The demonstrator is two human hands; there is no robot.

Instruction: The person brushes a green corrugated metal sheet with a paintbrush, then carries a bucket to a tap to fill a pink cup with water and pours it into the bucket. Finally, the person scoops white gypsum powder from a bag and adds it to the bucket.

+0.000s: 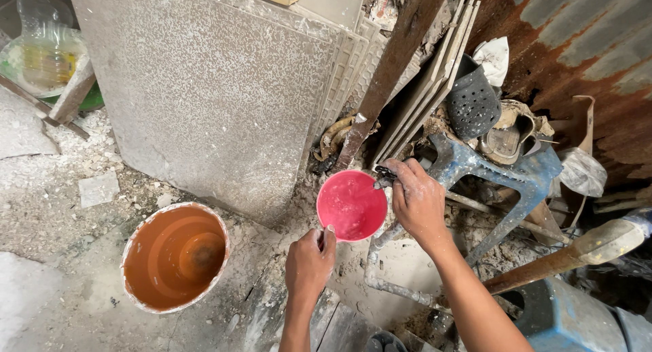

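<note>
- Your left hand (309, 260) pinches the near rim of the pink bowl (352, 204), mouth tilted toward you (beside the orange bucket (175, 255))
- Your right hand (418, 199) closes on a tap (384, 173) at its far rim

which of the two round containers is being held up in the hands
The small pink bowl, pinched at its rim by the left hand; the bigger orange bucket sits untouched on the ground.

We are looking at a rough tiling or building worksite. Large tiles (217, 87) and thin boards (435, 73) lean against a rusted corrugated metal wall (577, 46). The dusty floor (61, 209) is strewn with plaster rubble, beside a plaster-caked orange bucket (175, 257) and a paint-spattered blue plastic stool (502, 172).
</note>
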